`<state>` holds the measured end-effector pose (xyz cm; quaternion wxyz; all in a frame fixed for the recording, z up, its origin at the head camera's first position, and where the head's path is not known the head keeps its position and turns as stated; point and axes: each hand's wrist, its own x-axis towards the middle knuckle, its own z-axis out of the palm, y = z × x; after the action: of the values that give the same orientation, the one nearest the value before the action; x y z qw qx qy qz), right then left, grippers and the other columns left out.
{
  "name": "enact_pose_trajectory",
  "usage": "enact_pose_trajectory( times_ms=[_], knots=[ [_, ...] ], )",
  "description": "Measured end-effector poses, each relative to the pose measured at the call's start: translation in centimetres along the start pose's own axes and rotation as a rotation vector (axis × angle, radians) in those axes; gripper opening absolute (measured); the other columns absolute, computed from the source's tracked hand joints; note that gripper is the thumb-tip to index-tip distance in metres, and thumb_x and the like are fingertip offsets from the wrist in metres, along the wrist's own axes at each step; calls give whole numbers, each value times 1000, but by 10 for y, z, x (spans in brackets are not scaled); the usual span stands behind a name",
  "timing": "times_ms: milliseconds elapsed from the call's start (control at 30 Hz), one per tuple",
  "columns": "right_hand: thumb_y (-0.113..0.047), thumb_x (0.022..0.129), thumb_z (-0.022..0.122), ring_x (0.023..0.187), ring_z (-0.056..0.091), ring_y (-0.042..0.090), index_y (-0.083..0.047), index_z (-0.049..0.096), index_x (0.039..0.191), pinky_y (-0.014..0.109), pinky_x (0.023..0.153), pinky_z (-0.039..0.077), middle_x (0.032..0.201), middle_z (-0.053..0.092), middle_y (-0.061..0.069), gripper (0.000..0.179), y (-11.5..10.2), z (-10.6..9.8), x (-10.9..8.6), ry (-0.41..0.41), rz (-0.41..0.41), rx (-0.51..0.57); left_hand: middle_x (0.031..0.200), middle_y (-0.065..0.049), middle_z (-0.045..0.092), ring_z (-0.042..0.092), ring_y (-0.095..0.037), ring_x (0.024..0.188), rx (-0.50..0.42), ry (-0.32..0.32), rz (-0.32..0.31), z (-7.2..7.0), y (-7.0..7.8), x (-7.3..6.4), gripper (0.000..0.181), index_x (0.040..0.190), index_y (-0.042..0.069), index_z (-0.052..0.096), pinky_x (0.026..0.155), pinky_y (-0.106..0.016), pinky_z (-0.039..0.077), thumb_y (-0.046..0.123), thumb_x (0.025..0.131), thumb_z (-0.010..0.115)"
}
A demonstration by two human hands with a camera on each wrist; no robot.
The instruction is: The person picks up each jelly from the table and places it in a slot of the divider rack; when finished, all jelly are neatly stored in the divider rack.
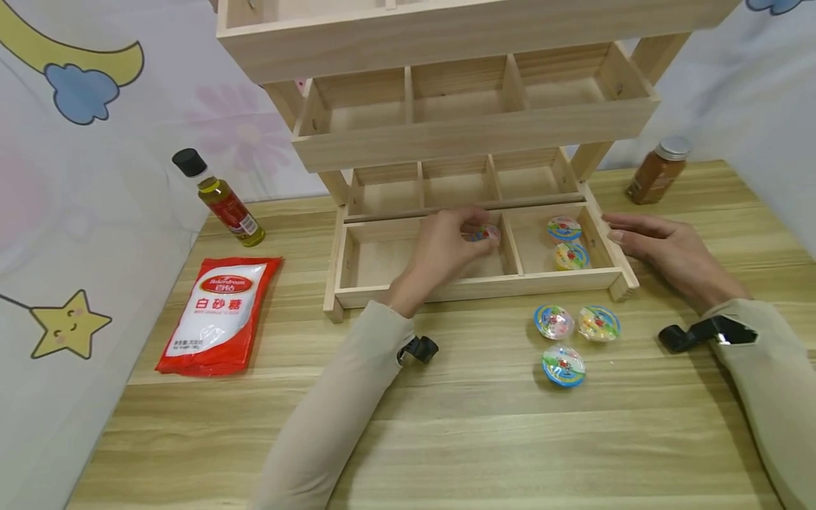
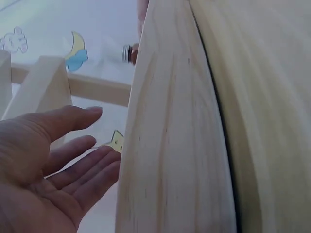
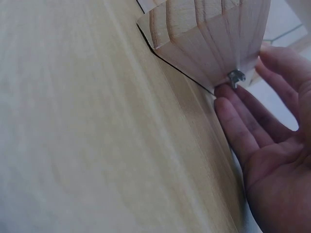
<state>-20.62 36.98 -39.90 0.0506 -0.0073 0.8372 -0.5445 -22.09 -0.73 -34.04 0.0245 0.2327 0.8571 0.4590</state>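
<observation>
Likely placing: left hand spread at cup, right hand spread against rack; next probably needs loose cup, 4 o'clock from left.

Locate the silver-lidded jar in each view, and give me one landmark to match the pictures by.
Head: silver-lidded jar upper right, on the table beyond the right hand.
Left wrist: upper part, left of centre, partly hidden by a board.
Right wrist: not in it.
Shared landmark: the wooden rack, partly visible in all three.

right hand | touching wooden frame | metal fastener on frame | wood-grain tabletop
</observation>
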Motion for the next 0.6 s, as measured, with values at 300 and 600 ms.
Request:
enact_pose_trajectory(
  times_ms=[300,600],
  knots=[
    [-35,105,71,123,56,-8,-19,61,153,9,94,45,138,65,-22,52,-1,1,1,7,2,10,124,-19,74,72,-28,112,-52,-150,201,22,19,-24,36,126,-6,72,91,-17,56,2,93,82],
    [-35,105,71,122,55,-9,-18,61,153,8,93,45,135,65,-25,52,1,0,1,16,4,-7,127,-12,74,72,-16,112,-70,-315,261,38,30,-31,40,129,-1,73,92,-14,53,6,91,86]
  ],
)
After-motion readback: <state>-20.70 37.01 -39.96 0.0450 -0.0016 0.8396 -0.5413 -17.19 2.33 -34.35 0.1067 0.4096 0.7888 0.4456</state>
